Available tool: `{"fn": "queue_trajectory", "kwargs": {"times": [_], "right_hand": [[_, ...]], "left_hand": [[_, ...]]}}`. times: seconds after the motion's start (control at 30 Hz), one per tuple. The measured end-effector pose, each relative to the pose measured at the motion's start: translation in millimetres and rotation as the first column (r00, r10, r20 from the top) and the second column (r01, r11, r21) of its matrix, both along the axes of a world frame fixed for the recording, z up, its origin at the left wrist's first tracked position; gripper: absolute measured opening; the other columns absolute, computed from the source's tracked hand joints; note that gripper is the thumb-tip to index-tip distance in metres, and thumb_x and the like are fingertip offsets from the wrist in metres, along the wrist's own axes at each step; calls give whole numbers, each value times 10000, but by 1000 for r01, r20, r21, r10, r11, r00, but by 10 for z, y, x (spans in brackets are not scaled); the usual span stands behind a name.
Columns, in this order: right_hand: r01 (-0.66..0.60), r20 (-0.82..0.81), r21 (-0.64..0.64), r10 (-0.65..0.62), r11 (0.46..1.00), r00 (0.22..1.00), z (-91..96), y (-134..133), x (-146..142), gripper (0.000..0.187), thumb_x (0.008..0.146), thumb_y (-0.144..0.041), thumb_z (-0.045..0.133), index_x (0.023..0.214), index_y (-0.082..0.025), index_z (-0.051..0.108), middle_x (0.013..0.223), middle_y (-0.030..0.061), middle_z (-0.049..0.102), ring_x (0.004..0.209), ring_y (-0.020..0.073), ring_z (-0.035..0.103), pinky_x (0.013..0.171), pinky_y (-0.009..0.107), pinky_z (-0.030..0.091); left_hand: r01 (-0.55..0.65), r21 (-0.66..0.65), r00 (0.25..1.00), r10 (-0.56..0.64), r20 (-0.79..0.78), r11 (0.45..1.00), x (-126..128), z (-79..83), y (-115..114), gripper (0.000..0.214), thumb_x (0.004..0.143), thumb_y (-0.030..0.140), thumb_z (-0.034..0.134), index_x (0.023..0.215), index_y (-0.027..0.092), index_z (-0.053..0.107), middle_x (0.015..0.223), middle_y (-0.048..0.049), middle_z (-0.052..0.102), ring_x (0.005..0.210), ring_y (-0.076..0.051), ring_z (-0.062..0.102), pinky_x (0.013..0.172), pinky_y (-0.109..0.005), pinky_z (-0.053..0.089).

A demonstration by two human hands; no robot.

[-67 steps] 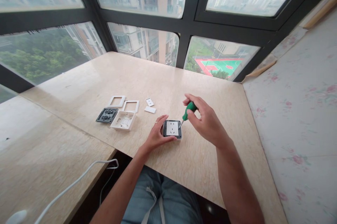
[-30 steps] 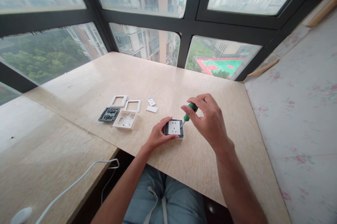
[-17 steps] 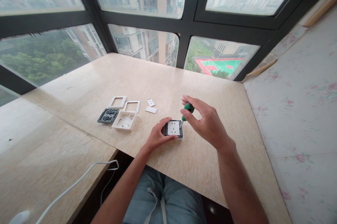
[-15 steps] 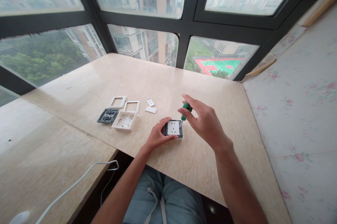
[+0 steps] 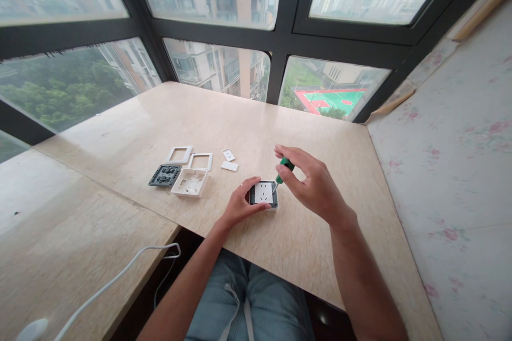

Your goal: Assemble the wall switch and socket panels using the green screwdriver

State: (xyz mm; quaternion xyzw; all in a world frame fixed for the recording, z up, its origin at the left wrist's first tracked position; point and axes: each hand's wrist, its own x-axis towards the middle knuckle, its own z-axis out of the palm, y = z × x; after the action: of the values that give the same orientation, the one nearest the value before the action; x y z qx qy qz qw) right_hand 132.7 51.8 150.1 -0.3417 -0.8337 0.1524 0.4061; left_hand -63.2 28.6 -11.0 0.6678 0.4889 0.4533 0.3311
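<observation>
A wall socket with a white face and dark frame sits on a white base on the counter. My left hand grips it from the left, fingers along its far edge and thumb along the near edge. In my right hand is a green-handled screwdriver, held by thumb and fingers. Its shaft slants down to the right side of the socket's frame; the exact tip contact is too small to make out.
Left of the socket lie a white mounting box, a dark socket module, two white frames and two small white plates. A white cable runs across the left counter. Windows stand behind; a papered wall is at right.
The screwdriver's handle has tilted slightly to the right, and my right hand has shifted a little with it. My left hand keeps its hold on the socket.
</observation>
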Motion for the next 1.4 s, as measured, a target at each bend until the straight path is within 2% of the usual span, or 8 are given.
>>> {"fn": "queue_trajectory", "kwargs": {"times": [0.17,0.33,0.57,0.77,0.87,1.1,1.27,1.4], "right_hand": [[104,89,30,-106,994,990,-69,45,-44,413,981,-417,523,1342,-217,546,1123,115,728,983,250,708,832,405,578],[196,43,-125,-193,973,980,-114,43,-60,362,939,-466,579,1187,-209,518,1067,102,737,878,253,729,745,386,583],[146,-26,-18,-146,989,989,-31,24,-38,174,924,-297,599,1083,-228,613,1019,72,687,930,220,675,839,386,554],[80,29,45,-81,996,996,-7,25,-17,359,856,-66,452,1119,-207,651,1100,94,669,1062,234,636,926,418,522],[71,12,43,-71,997,997,-49,39,-44,329,917,-158,493,1223,-191,606,1173,106,681,1069,226,657,928,397,531],[294,118,188,-319,937,941,-141,78,-50,523,983,-545,453,1255,-134,626,966,115,772,838,231,732,688,315,532],[376,219,246,-429,893,877,-114,56,-39,625,981,-614,360,1217,-113,649,754,87,735,612,192,658,542,285,429],[379,234,267,-441,886,867,-81,47,-43,587,983,-604,355,1135,-139,679,784,88,677,685,199,626,552,281,404]], "left_hand": [[3,1,1000,-3,-2,1000,-2,-3,1,720,685,463,843,1314,260,558,1399,-105,559,1334,-298,505,1133,-521,402],[7,-4,1000,-7,-15,1000,-6,8,-2,719,691,463,840,1318,254,557,1408,-105,552,1342,-302,498,1132,-509,407],[1,-3,1000,-1,-23,1000,-10,8,-7,722,692,466,840,1321,254,556,1411,-105,552,1349,-306,491,1139,-509,398],[1,13,1000,-1,-21,1000,-6,-25,2,730,687,454,849,1321,243,557,1404,-114,558,1339,-302,501,1131,-507,405],[-1,13,1000,1,-25,1000,-8,-31,3,733,687,460,848,1324,242,556,1405,-116,557,1339,-304,502,1134,-509,401],[-3,2,1000,3,-18,1000,-8,-20,1,733,679,448,856,1321,252,560,1410,-113,554,1346,-306,494,1137,-509,395],[7,-1,1000,-7,-16,1000,-6,-7,-4,721,686,436,851,1319,246,563,1410,-122,554,1352,-311,488,1136,-512,390],[4,3,1000,-4,-17,1000,-8,-8,-4,718,687,434,851,1314,230,566,1408,-131,557,1353,-307,488,1138,-501,391]]}}
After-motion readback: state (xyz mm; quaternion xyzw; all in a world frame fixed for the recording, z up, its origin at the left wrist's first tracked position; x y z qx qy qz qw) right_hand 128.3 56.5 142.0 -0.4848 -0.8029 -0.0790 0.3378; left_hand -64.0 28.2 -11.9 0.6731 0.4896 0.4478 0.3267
